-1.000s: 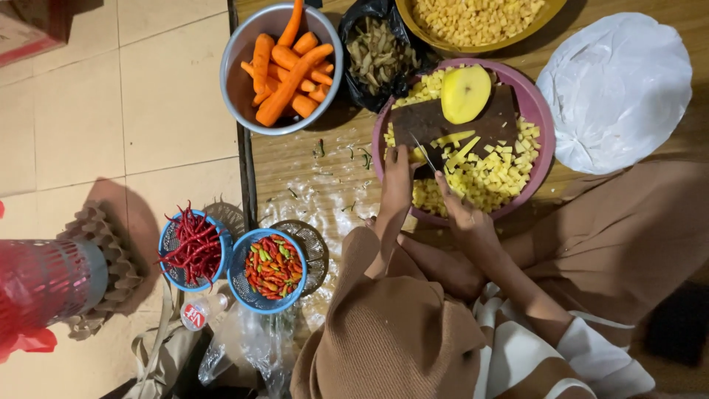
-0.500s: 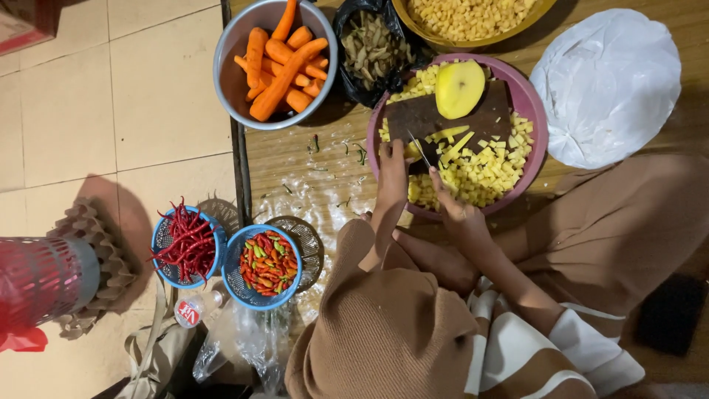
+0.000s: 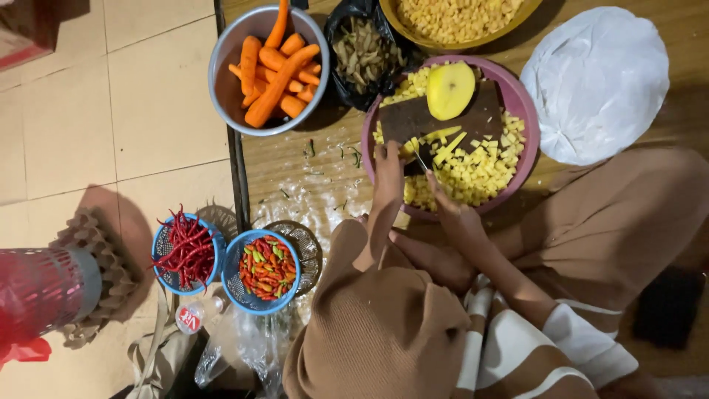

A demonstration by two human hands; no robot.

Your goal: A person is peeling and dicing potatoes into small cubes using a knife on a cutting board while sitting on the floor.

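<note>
Pale floor tiles (image 3: 111, 111) fill the left of the view, and a wooden platform (image 3: 295, 159) takes over to the right of a dark edge.

Much is cut off or hard to read. A yellow bowl of diced pieces (image 3: 458, 15) is cropped by the top edge, and a black bag of brownish peelings (image 3: 365, 48) beside it shows only its open mouth. A red perforated container (image 3: 33, 292) runs off the left edge. The person's brown head covering (image 3: 369, 325) hides their lap and part of both forearms. Clear plastic (image 3: 244, 347) lies crumpled near the bottom, and its contents cannot be made out.

A pink basin (image 3: 521, 103) sits on the wood and holds a dark cutting board (image 3: 413, 118). On the board rests 1 pale yellow peeled half (image 3: 450, 90), smooth and rounded, with a few long yellow strips (image 3: 447, 144) below it. Small yellow cubes (image 3: 476, 174) are heaped in the basin around the board's lower edge.

The left hand (image 3: 388, 166) lies at the board's lower left, fingers drawn close together and pressing down on the strips. The right hand (image 3: 447, 203) is curled over the cubes, and a thin knife blade (image 3: 419, 159) shows between the 2 hands; the handle is hidden, so the grip itself cannot be told.

A metal bowl of carrots (image 3: 269, 66) stands left of the bag. 2 blue baskets sit at the platform's edge, 1 of red chillies (image 3: 185, 251) and 1 of mixed chillies (image 3: 262, 270). A white plastic bag (image 3: 598, 81) lies to the right.
</note>
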